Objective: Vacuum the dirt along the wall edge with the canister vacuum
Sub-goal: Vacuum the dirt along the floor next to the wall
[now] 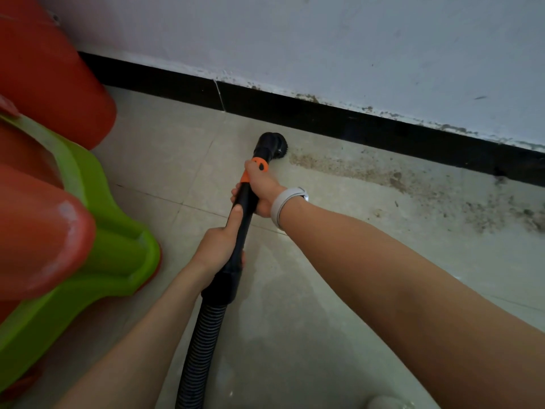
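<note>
A black vacuum wand [242, 228] with an orange collar [257, 166] points toward the wall. Its round black brush nozzle [272, 144] rests on the tiled floor close to the black baseboard [324, 113]. My right hand [261, 191] grips the wand just below the orange collar, a white band on its wrist. My left hand [221, 245] grips the wand lower down, above the ribbed black hose [200, 349]. A brown and dark strip of dirt [398, 181] lies along the floor to the right of the nozzle, beside the baseboard.
Large red and green plastic furniture [59, 202] fills the left side, close to my left arm. The white wall [324, 39] above the baseboard is stained near its lower edge. A pale round object [386, 402] shows at the bottom edge.
</note>
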### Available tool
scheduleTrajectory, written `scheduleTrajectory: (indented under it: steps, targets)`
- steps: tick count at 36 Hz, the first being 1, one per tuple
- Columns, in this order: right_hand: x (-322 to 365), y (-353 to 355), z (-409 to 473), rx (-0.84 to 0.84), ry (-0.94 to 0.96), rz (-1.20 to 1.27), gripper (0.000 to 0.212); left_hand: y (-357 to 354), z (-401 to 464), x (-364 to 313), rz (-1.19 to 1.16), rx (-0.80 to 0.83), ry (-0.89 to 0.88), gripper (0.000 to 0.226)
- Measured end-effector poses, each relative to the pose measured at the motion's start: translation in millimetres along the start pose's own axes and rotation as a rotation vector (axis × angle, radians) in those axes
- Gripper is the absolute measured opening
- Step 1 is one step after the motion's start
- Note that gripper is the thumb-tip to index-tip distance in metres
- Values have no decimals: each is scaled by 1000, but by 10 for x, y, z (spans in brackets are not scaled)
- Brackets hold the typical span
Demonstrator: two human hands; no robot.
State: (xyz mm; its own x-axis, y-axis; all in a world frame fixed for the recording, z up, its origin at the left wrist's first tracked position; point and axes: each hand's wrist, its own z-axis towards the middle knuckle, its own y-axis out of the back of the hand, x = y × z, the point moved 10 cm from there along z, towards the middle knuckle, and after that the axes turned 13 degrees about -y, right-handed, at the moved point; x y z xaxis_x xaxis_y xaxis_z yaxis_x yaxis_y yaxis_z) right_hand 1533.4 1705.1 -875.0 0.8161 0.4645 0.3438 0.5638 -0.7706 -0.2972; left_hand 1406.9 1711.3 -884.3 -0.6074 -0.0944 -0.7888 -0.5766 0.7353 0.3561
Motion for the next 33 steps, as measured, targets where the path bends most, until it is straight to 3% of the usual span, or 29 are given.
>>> scheduleTrajectory:
  steps: [11, 22, 33]
  targets:
    - [-94, 428, -81, -36, 41, 62, 26, -292, -99, -22, 106, 68, -72, 85]
    - [-225, 300, -123, 3, 9, -10, 25, -230, -280, 86, 73, 10, -64, 84]
    - [-207, 478, -147, -27, 39, 26, 26, -376, -235, 85, 84, 57, -51, 84]
